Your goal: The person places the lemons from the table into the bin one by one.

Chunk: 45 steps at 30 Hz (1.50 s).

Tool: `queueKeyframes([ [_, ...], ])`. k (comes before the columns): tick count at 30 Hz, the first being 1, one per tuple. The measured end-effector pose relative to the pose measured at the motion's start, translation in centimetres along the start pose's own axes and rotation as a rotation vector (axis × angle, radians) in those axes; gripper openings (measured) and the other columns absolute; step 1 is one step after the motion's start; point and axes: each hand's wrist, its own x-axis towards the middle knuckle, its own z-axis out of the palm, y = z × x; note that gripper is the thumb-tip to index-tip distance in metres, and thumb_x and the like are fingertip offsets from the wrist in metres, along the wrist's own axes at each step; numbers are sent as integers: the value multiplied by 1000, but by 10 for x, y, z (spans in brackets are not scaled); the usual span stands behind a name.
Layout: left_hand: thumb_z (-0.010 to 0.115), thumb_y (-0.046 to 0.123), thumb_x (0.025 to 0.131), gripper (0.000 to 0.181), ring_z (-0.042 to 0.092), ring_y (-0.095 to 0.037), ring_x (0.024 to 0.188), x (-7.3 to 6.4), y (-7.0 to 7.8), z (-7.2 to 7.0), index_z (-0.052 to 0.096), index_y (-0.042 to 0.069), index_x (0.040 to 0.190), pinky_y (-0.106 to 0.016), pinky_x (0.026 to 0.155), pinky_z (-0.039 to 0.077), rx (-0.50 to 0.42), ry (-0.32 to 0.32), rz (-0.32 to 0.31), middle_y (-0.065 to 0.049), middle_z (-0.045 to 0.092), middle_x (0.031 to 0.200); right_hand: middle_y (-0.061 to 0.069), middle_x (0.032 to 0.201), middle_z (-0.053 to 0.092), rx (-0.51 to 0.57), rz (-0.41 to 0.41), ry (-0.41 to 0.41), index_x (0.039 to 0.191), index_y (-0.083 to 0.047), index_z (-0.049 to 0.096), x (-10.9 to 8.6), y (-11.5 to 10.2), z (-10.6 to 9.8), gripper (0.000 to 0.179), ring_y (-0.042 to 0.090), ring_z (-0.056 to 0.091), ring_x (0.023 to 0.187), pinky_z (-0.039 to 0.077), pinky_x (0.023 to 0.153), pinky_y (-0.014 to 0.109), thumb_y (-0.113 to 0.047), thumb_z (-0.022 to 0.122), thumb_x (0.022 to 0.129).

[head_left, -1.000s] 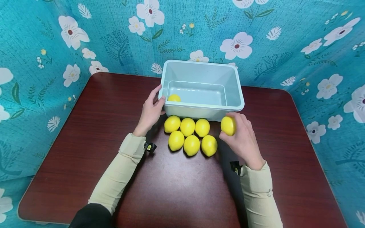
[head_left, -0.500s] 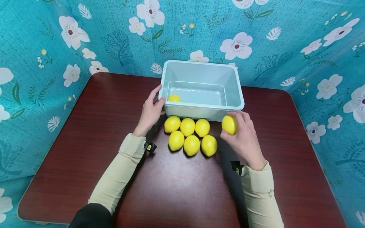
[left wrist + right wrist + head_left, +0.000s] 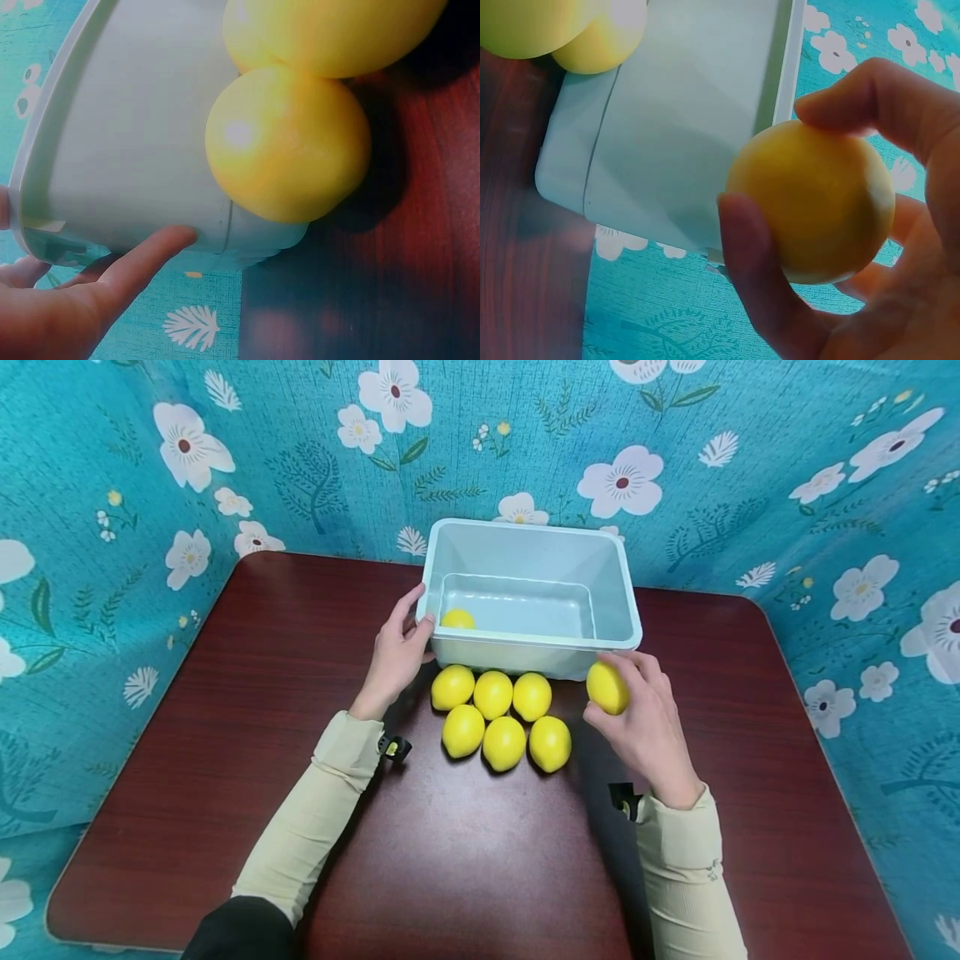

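Note:
In the head view a pale blue-grey plastic bin [image 3: 536, 642] stands at the back of the table, with one lemon [image 3: 458, 619] inside at its near left corner. My left hand [image 3: 397, 652] grips the bin's left rim near that corner. In the right wrist view a lemon [image 3: 814, 199] is held between the thumb and fingers of my right hand [image 3: 900, 150]. That hand is near the bin's front right corner, outside it. Several more lemons [image 3: 504, 743] lie in two rows in front of the bin. The left wrist view shows a lemon [image 3: 289, 146] close to the bin's wall.
The dark red-brown table [image 3: 465, 877] has rounded back corners. A teal flowered cloth [image 3: 480, 443] hangs behind it and at both sides. A small black camera [image 3: 394, 747] is strapped to the left wrist, another [image 3: 624, 800] to the right.
My right hand has shifted slightly right and towards the bin with its lemon, which has tilted a little. The left hand, the bin and the other lemons have stayed put.

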Motion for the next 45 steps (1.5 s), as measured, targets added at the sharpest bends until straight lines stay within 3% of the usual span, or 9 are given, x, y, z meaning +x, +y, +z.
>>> queueKeyframes([
  [23,48,29,101,52,54,-25,125,1,0,0,31,35,150,-53,88,53,2,2,5,-14,43,149,16,133,48,18,14,17,132,-6,55,6,-4,-3,60,36,44,111,40,80,49,-7,73,75],
  [45,48,30,101,51,56,-24,124,1,-2,0,31,36,149,-53,86,54,9,8,-3,-13,44,148,14,134,49,48,-13,105,130,-6,56,20,-8,-8,57,34,45,113,40,84,49,-7,73,75],
])
